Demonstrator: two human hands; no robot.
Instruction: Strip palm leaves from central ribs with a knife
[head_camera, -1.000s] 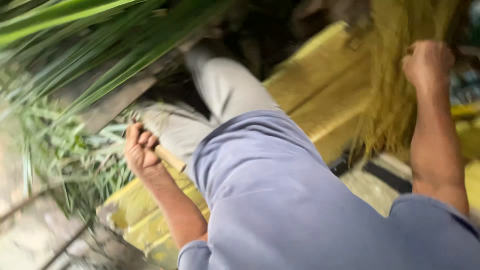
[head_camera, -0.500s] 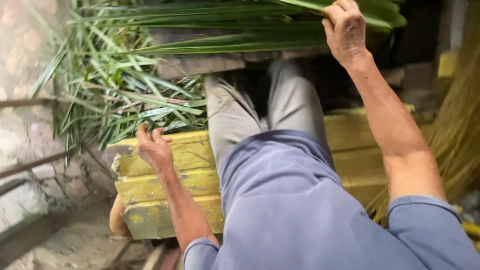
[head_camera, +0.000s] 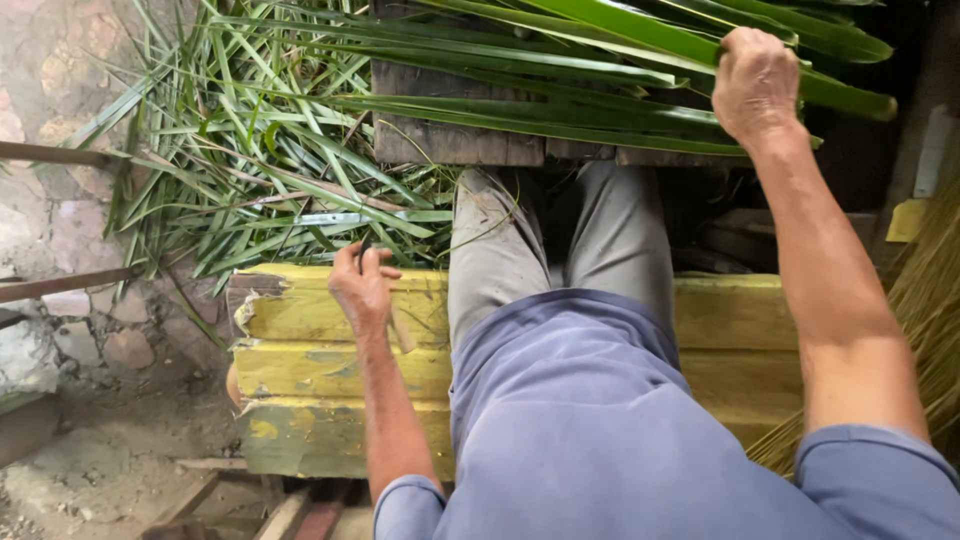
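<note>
I sit on a yellow wooden bench (head_camera: 310, 370) with my grey-trousered legs stretched forward. My right hand (head_camera: 755, 85) is raised at the upper right and closed around a bundle of long green palm leaves (head_camera: 560, 110) that lies across a weathered wooden plank (head_camera: 450, 140). My left hand (head_camera: 362, 285) rests on the bench's far edge beside my left thigh. Its fingers are curled around a small thin object with a pale handle (head_camera: 402, 330); what it is I cannot tell.
A heap of cut green leaf strips (head_camera: 250, 180) lies on the ground left of my legs. A stone wall (head_camera: 50, 200) with rusty bars stands at the left. Dry yellow straw (head_camera: 925, 320) hangs at the right edge. Bare dirt floor (head_camera: 110, 470) lies lower left.
My right hand left the dry straw at the right and now grips the green leaves in front. My left hand stayed at the bench edge. The view swung left and steadied.
</note>
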